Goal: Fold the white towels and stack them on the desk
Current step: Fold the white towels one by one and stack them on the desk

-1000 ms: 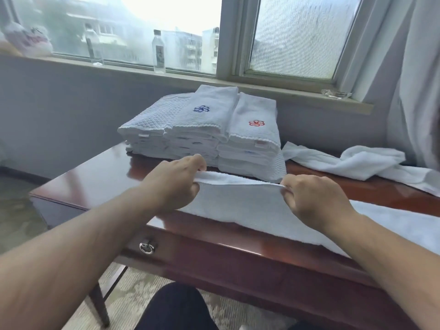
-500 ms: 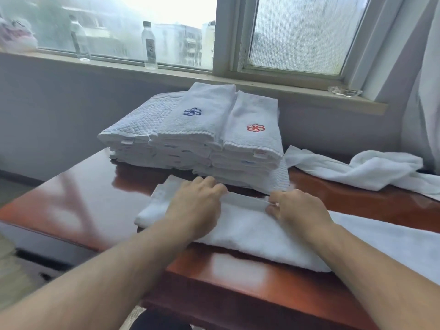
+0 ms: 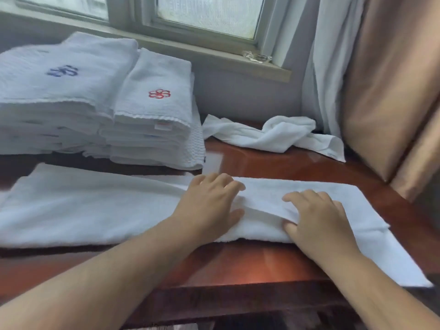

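Note:
A long white towel point(image 3: 90, 210), folded lengthwise, lies across the front of the reddish wooden desk point(image 3: 273, 260). My left hand point(image 3: 209, 203) lies flat on its middle with the fingers spread. My right hand point(image 3: 319, 217) presses flat on the towel further right, its thumb at the near folded edge, where the cloth bunches slightly between the hands. The towel's right end point(image 3: 392, 263) reaches the desk's front right edge. Stacks of folded white towels point(image 3: 152, 115), one with a red flower mark and one with a blue, stand at the back left.
A crumpled white towel point(image 3: 276, 134) lies at the back right of the desk. A tan and white curtain point(image 3: 381, 91) hangs close on the right. The window sill point(image 3: 214, 53) runs behind, with a small clear thing on it.
Both hands let go of the lifted towel edge, laid it down and slid right along the towel, now pressing flat. The view has swung to the right.

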Action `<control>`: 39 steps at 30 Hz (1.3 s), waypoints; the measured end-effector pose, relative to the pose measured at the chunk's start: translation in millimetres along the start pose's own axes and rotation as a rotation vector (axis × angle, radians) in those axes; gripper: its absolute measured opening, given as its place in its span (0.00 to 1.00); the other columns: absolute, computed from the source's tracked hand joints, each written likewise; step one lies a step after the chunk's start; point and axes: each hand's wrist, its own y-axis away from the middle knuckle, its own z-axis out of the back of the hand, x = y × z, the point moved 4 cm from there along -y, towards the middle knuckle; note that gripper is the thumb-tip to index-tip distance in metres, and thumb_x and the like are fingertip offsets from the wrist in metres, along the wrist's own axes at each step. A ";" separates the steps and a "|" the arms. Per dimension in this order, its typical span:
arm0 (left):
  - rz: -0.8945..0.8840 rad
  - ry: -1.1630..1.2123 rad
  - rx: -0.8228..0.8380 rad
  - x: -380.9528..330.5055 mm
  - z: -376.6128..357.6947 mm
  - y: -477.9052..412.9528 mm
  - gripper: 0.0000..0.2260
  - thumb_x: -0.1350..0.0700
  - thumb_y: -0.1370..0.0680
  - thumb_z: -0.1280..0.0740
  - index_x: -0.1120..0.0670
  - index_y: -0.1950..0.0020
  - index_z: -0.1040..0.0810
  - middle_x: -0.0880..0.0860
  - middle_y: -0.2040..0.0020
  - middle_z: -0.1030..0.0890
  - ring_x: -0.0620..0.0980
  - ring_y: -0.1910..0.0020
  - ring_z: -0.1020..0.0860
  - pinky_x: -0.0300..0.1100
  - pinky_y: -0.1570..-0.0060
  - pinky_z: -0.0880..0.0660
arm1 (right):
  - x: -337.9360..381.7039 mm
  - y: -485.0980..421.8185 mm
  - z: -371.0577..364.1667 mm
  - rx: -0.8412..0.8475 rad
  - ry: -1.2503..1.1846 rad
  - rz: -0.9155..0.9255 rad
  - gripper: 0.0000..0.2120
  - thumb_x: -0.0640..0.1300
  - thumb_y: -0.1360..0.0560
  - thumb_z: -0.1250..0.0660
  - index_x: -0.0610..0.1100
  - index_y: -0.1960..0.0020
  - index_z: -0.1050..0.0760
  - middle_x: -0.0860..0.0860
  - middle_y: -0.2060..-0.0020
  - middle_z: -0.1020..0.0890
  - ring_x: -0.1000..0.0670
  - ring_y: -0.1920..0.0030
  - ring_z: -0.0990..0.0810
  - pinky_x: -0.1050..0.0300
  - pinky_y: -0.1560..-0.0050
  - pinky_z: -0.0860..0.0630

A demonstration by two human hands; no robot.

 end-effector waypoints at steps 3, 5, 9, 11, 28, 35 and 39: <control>-0.036 0.020 -0.014 -34.1 -14.6 -18.7 0.21 0.39 0.20 0.40 0.42 0.29 0.32 0.44 0.33 0.27 0.49 0.33 0.31 0.47 0.31 0.38 | -44.2 14.3 1.2 0.021 0.020 -0.109 0.22 0.47 0.34 0.23 0.51 0.41 0.19 0.50 0.49 0.18 0.41 0.45 0.22 0.47 0.46 0.30; -0.065 0.037 -0.005 -54.6 -22.2 -29.9 0.20 0.39 0.20 0.39 0.43 0.30 0.30 0.45 0.34 0.26 0.50 0.33 0.30 0.48 0.33 0.36 | -69.7 20.2 3.9 0.002 0.026 -0.165 0.21 0.47 0.34 0.23 0.51 0.41 0.19 0.50 0.49 0.18 0.41 0.45 0.22 0.47 0.46 0.30; -0.086 -0.003 0.016 -84.4 -32.1 -51.2 0.13 0.44 0.18 0.41 0.44 0.38 0.23 0.46 0.42 0.23 0.51 0.41 0.26 0.47 0.43 0.31 | -108.4 25.2 12.7 -0.085 0.074 -0.198 0.15 0.51 0.33 0.21 0.50 0.48 0.17 0.50 0.54 0.17 0.41 0.51 0.22 0.47 0.51 0.31; -0.063 -0.030 0.007 -90.1 -34.6 -59.9 0.11 0.46 0.17 0.43 0.46 0.43 0.22 0.46 0.47 0.22 0.52 0.46 0.25 0.47 0.49 0.28 | -126.3 26.4 18.7 -0.137 0.104 -0.221 0.12 0.52 0.32 0.21 0.50 0.50 0.17 0.50 0.57 0.18 0.41 0.54 0.22 0.48 0.54 0.31; 0.015 0.003 -0.031 -51.7 -44.3 -119.0 0.16 0.39 0.17 0.42 0.48 0.56 0.27 0.47 0.61 0.25 0.54 0.62 0.25 0.45 0.68 0.32 | -224.5 -68.6 -19.8 -0.174 -0.555 -0.559 0.04 0.49 0.21 0.34 0.50 0.53 0.24 0.58 0.60 0.21 0.49 0.56 0.22 0.56 0.61 0.32; 0.091 0.019 -0.015 -26.6 -65.1 -122.2 0.19 0.34 0.21 0.42 0.48 0.57 0.26 0.44 0.65 0.29 0.48 0.67 0.27 0.43 0.69 0.30 | -223.5 -80.6 -51.2 -0.049 -0.384 -0.604 0.09 0.53 0.21 0.37 0.52 0.57 0.28 0.55 0.60 0.21 0.57 0.62 0.26 0.57 0.66 0.35; 0.119 0.041 -0.002 -18.9 -68.3 -117.0 0.17 0.35 0.20 0.47 0.46 0.53 0.28 0.44 0.62 0.27 0.50 0.60 0.25 0.44 0.67 0.33 | -206.1 -75.4 -52.0 -0.091 -0.204 -0.624 0.06 0.52 0.20 0.35 0.50 0.50 0.28 0.51 0.53 0.19 0.47 0.54 0.23 0.50 0.55 0.30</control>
